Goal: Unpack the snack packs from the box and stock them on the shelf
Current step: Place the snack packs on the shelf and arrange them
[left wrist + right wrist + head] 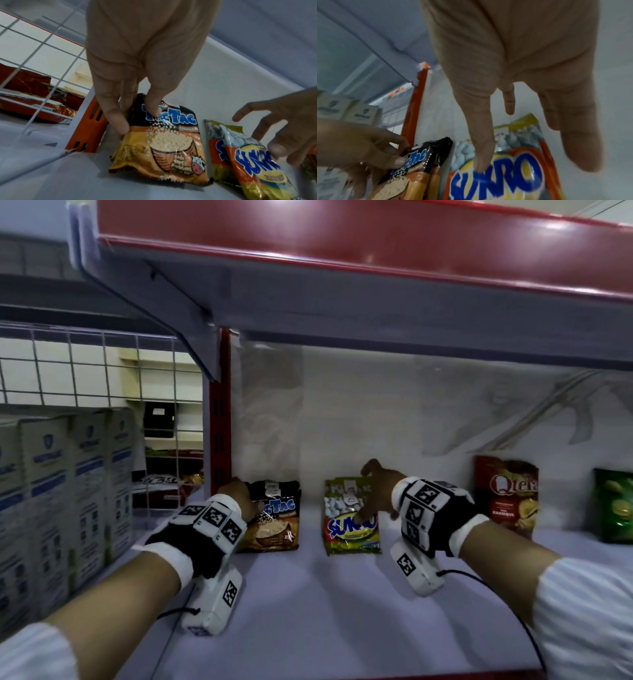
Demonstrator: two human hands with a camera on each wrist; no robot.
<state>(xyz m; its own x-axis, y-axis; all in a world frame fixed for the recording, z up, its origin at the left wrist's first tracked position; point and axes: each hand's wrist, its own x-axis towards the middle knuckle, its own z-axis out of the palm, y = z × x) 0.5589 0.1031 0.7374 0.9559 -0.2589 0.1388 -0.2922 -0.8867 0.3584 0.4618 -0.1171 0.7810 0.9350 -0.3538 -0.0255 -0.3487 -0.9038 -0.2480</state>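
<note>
You are reaching into the shelf (342, 594), a pale deck under a red-edged tier, with its white back panel (376, 405) behind. At nine o'clock of the bay a wire divider (85, 364) fences off a row of white cartons (68, 491); it likely keeps the neighbouring stock from sliding across. At three o'clock, against the back panel, stand a red Qtela bag (505, 498) and, beyond it, a green chip bag (615, 508), both upright and facing out.

The task's packs sit at twelve o'clock, between your hands. The Tic Tac pack (274, 518) leans at the back by the red upright (219, 419), apparently with a second one behind it. Your left hand (236, 498) holds its upper left corner, thumb on the front and fingers (113, 115) curled along its edge; judging by that, you are steadying it so the face shows.

Just at its three o'clock, apart by a narrow gap, stands the Sukro pack (351, 517), with another one behind it in the left wrist view. Your right hand (380, 491) is spread wide over it, fingers straight, the forefinger tip (479, 159) pressing the printed front, nothing gripped. That looks like a push to seat the pack upright against the one behind.

The box is not in view, so how much remains to unpack cannot be told.
</note>
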